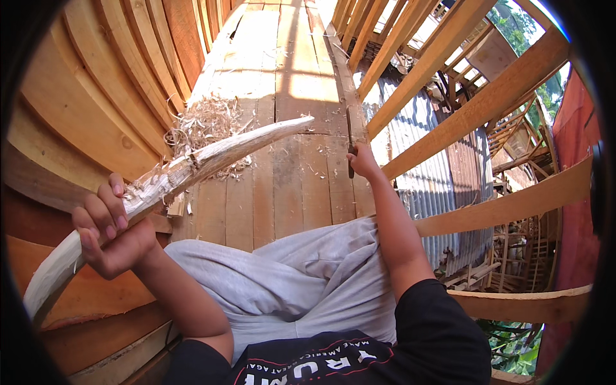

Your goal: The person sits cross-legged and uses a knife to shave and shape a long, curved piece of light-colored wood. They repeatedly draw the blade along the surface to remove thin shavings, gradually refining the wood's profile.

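My left hand (114, 232) is closed round a long, curved, pale wooden branch (221, 156) with its bark stripped off. The branch slants from the lower left up to a tapered tip over the middle of the floor. Rough, splintered patches show on its upper face, just beyond my fingers. Off to the right, my right hand (364, 160) grips a knife (350, 131) by its handle. The narrow, dark blade points away from me, apart from the branch and close to the floor's right edge.
Curly wood shavings (208, 122) lie heaped on the plank floor (263, 199) against the left wall of boards (96, 90). Slanting wooden rails (475, 102) line the right side, with corrugated metal sheets (443, 173) below them. My crossed legs in grey trousers (289, 276) are close in front.
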`<state>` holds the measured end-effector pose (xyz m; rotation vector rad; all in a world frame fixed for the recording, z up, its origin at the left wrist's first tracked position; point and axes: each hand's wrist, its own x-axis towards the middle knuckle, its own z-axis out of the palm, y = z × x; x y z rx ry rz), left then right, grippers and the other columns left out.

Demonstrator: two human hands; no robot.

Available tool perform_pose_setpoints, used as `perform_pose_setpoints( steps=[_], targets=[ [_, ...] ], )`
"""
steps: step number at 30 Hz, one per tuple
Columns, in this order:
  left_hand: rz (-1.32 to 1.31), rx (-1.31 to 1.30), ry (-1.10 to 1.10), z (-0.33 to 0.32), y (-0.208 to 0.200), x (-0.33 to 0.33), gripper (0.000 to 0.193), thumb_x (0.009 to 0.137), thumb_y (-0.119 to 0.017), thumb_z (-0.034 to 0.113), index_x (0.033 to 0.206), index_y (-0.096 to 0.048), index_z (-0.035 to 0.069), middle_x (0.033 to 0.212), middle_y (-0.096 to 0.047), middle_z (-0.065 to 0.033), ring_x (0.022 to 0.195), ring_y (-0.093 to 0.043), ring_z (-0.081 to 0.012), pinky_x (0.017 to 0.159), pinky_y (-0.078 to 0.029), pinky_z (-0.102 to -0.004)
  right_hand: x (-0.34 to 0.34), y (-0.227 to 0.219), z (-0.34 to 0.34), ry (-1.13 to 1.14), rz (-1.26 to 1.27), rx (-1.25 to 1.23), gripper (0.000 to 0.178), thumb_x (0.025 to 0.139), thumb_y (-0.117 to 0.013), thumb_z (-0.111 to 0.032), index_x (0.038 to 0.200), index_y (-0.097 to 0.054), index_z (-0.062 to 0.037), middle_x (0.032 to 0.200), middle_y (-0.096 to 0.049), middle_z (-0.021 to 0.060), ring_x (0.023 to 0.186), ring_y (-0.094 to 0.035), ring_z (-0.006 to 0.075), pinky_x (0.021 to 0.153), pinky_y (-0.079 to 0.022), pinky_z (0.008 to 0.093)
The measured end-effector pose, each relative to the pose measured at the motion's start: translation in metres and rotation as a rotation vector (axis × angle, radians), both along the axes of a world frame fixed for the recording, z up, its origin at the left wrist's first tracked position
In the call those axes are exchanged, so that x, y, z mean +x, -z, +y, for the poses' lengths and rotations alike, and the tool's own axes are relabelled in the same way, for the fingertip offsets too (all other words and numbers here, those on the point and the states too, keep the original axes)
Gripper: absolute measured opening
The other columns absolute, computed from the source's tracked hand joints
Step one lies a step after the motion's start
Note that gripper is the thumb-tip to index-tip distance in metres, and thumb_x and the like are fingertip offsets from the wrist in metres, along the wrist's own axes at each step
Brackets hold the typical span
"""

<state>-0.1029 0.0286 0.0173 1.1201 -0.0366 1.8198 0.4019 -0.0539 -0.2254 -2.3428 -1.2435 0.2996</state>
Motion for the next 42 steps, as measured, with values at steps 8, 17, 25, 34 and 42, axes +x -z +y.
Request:
perform_pose_setpoints(
  steps=[8, 17, 25, 34, 42],
  targets=[
    [-0.061, 0.01, -0.133, -0.008, -0.008, -0.009, 0.029, 0.084, -0.053, 0.028, 0.066, -0.033, 0.02, 0.058, -0.032, 0.0066, 0.056, -0.033, -0.0077, 0.08, -0.033, -0.0349, -0.011, -0.006, 0.001, 0.477, 0.1, -0.247, 0.017, 0.08, -0.067, -0.009, 0.089, -0.065, 0.0046, 0.091, -0.07, 0.0218, 0.086, -0.071, 0.0313, 0.068, -0.057, 0.0393],
    [-0.037, 0.029, -0.151, -0.009, -0.012, -0.022, 0.028, 0.085, -0.053, 0.029, 0.066, -0.033, 0.02, 0.059, -0.033, 0.0065, 0.058, -0.034, -0.0077, 0.082, -0.032, -0.0354, -0.065, -0.01, 0.026, -0.054, 0.554, -0.039, 0.03, 0.087, -0.067, -0.013, 0.111, -0.065, 0.0052, 0.074, -0.066, 0.0116, 0.048, -0.062, 0.0189, 0.045, -0.056, 0.0285],
    [-0.023, 0.003, -0.289, -0.013, -0.015, -0.015, 0.027, 0.086, -0.05, 0.028, 0.066, -0.033, 0.02, 0.059, -0.032, 0.0054, 0.059, -0.036, -0.0087, 0.082, -0.033, -0.0376, -0.021, 0.004, 0.05, 0.261, 0.327, -0.03, 0.025, 0.085, -0.068, -0.013, 0.094, -0.065, 0.0103, 0.072, -0.068, 0.0176, 0.052, -0.068, 0.025, 0.045, -0.054, 0.0336],
    [-0.097, -0.016, -0.485, -0.012, -0.021, -0.027, 0.027, 0.084, -0.049, 0.029, 0.065, -0.033, 0.02, 0.059, -0.029, 0.005, 0.058, -0.034, -0.0096, 0.081, -0.034, -0.0382, -0.135, -0.012, 0.13, -0.242, 0.394, -0.073, 0.015, 0.08, -0.068, -0.012, 0.085, -0.07, 0.0018, 0.071, -0.07, 0.0166, 0.052, -0.068, 0.0244, 0.052, -0.055, 0.0376],
    [-0.094, -0.075, -0.459, 0.003, -0.009, 0.004, 0.027, 0.083, -0.05, 0.031, 0.065, -0.034, 0.02, 0.059, -0.03, 0.0041, 0.058, -0.035, -0.0109, 0.081, -0.034, -0.0388, -0.067, 0.019, 0.147, 0.091, 0.083, -0.165, 0.012, 0.08, -0.067, -0.01, 0.084, -0.071, 0.0006, 0.068, -0.069, 0.0166, 0.056, -0.069, 0.0269, 0.056, -0.056, 0.0377]
  ],
)
